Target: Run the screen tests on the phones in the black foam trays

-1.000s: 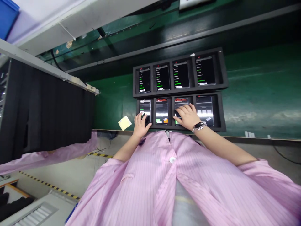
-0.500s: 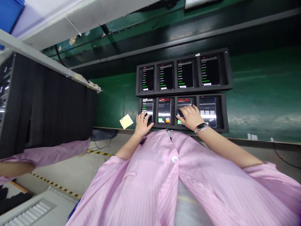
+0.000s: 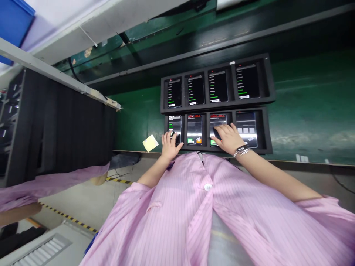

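Under the left hand (image 3: 170, 146) and right hand (image 3: 227, 138) lie smartphones (image 3: 217, 120) in a tray (image 3: 199, 148).

Screen text: the small lines on the upper-row phones (image 3: 218, 87) are too small to read.
Left hand (image 3: 170, 146): covers the bottom of the leftmost phone (image 3: 174, 123) in the lower foam tray (image 3: 205, 149); contact with the glass cannot be told.
Right hand (image 3: 226, 138): hides the lower part of the third phone (image 3: 217, 122).
Edges: a co-worker's pink sleeve (image 3: 47, 188), probably, runs off the left side; a blue bin (image 3: 13, 20) is cut off at the corner.
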Tool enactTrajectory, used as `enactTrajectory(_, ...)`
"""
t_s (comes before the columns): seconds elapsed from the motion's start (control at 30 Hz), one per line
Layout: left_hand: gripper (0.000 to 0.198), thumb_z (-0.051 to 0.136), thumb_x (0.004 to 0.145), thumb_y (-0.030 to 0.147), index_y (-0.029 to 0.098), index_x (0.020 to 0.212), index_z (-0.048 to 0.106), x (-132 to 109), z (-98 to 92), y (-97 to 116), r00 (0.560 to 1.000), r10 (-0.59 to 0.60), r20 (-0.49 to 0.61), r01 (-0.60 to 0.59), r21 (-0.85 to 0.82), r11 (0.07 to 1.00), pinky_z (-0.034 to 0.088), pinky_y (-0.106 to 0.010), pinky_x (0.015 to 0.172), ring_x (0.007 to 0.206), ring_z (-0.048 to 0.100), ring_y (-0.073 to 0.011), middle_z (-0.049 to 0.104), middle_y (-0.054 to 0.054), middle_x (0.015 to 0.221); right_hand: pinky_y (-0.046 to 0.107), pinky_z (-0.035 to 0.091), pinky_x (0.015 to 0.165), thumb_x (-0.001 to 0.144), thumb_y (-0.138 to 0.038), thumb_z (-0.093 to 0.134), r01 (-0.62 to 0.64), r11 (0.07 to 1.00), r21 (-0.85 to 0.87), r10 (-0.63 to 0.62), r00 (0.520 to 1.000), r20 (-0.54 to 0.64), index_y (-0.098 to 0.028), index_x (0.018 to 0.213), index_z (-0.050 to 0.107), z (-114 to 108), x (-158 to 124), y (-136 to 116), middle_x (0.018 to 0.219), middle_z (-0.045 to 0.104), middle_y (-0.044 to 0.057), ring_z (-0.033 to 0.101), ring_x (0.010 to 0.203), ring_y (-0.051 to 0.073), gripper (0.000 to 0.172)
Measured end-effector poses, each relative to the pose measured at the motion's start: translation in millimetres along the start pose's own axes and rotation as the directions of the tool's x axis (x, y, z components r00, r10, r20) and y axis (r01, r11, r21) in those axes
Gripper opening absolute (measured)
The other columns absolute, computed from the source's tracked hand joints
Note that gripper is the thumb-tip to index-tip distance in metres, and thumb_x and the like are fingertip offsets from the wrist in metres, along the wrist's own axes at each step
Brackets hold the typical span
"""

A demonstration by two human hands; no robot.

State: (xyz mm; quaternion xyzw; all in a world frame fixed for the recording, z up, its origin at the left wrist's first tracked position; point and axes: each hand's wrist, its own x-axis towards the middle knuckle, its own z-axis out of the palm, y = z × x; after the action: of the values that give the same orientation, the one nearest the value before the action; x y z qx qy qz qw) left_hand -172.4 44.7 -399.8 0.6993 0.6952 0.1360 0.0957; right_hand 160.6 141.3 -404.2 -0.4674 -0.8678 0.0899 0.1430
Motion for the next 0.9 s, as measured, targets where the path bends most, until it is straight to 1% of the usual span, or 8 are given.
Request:
enactTrajectory(0.1, 0.065, 0.061, 0.101, 0.059, 0.018, 0.151, 0.054, 0, -1.2, 1, 1.0, -0.002, 0.012, 0.002, -0.004, 1.0, 0.022, -0.067, 0.13, 0.155, 0.035, -0.0398, 0.044, -0.022, 0.163, 0.064, 0.028, 0.124, 0.104, -0.049, 0.047, 0.0, 1.0, 0.024, 0.0, 1.0, 0.015, -0.011, 0.135, 0.067, 1, -7, 2, 0.145, 0.061, 0.022, 0.049, 0.14, 0.039, 0.053)
enactTrajectory(0.2, 0.064, 0.062, 0.1, 0.06, 0.02, 0.15, 0.056, -2, -1.7, 1, 1.0, 0.017, 0.014, -0.017, -0.011, 1.0, 0.022, -0.068, 0.13, 0.154, 0.036, -0.04, 0.045, -0.021, 0.163, 0.067, 0.028, 0.123, 0.105, -0.05, 0.044, 0.012, 0.998, 0.058, -0.015, 0.999, 0.046, -0.012, 0.143, 0.062, 2, -17, 2, 0.154, 0.055, 0.023, 0.047, 0.145, 0.04, 0.056)
enactTrajectory(0.33, 0.065, 0.064, 0.099, 0.061, 0.019, 0.149, 0.057, -3, -0.8, 0, 1.0, 0.026, 0.009, -0.026, -0.013, 1.0, 0.021, -0.068, 0.13, 0.153, 0.038, -0.0402, 0.047, -0.022, 0.161, 0.066, 0.031, 0.122, 0.101, -0.05, 0.052, -0.03, 0.997, 0.068, 0.031, 0.999, -0.017, -0.007, 0.154, 0.05, 4, -28, -1, 0.16, 0.046, 0.027, 0.04, 0.149, 0.043, 0.068)
enactTrajectory(0.43, 0.066, 0.066, 0.098, 0.061, 0.019, 0.149, 0.058, -2, -0.6, -1, 0.999, 0.036, 0.026, -0.036, -0.007, 0.999, 0.022, -0.069, 0.129, 0.152, 0.039, -0.0405, 0.048, -0.023, 0.16, 0.067, 0.031, 0.122, 0.099, -0.05, 0.054, -0.039, 0.997, 0.07, 0.043, 0.997, -0.057, -0.009, 0.157, 0.047, 5, -30, -1, 0.154, 0.051, 0.026, 0.041, 0.146, 0.043, 0.072)
enactTrajectory(0.53, 0.067, 0.068, 0.097, 0.062, 0.02, 0.148, 0.059, -1, -1.3, -2, 0.998, 0.042, 0.04, -0.041, -0.009, 0.999, 0.023, -0.069, 0.129, 0.152, 0.041, -0.0408, 0.05, -0.022, 0.159, 0.068, 0.028, 0.122, 0.099, -0.052, 0.054, -0.04, 0.998, 0.052, 0.043, 0.997, -0.065, -0.011, 0.158, 0.047, 4, -31, -2, 0.154, 0.051, 0.026, 0.042, 0.145, 0.043, 0.072)
enactTrajectory(0.7, 0.068, 0.072, 0.094, 0.062, 0.02, 0.147, 0.06, -2, -1.6, -2, 0.999, 0.044, 0.029, -0.043, -0.021, 0.999, 0.024, -0.069, 0.129, 0.151, 0.041, -0.0419, 0.05, -0.022, 0.158, 0.069, 0.022, 0.125, 0.104, -0.053, 0.046, -0.024, 1.0, 0.018, 0.025, 0.997, -0.067, -0.007, 0.156, 0.046, 2, -31, -6, 0.151, 0.055, 0.026, 0.043, 0.144, 0.041, 0.07)
enactTrajectory(0.8, 0.069, 0.072, 0.095, 0.061, 0.019, 0.148, 0.059, -3, -0.6, -3, 0.998, 0.052, 0.035, -0.053, 0.023, 0.998, 0.024, -0.068, 0.129, 0.151, 0.041, -0.0418, 0.049, -0.022, 0.159, 0.07, 0.021, 0.124, 0.103, -0.057, 0.046, -0.04, 0.999, -0.01, 0.039, 0.997, -0.061, -0.008, 0.153, 0.052, 1, -31, -7, 0.15, 0.054, 0.026, 0.043, 0.143, 0.043, 0.07)
enactTrajectory(0.9, 0.068, 0.071, 0.097, 0.06, 0.019, 0.15, 0.057, -3, 0.2, -3, 0.997, 0.056, 0.043, -0.06, 0.079, 0.995, 0.025, -0.066, 0.129, 0.152, 0.041, -0.0401, 0.049, -0.022, 0.16, 0.072, 0.019, 0.124, 0.102, -0.055, 0.048, -0.049, 0.999, 0.005, 0.049, 0.998, -0.03, -0.009, 0.156, 0.05, 1, -31, -7, 0.147, 0.057, 0.024, 0.045, 0.139, 0.043, 0.071)
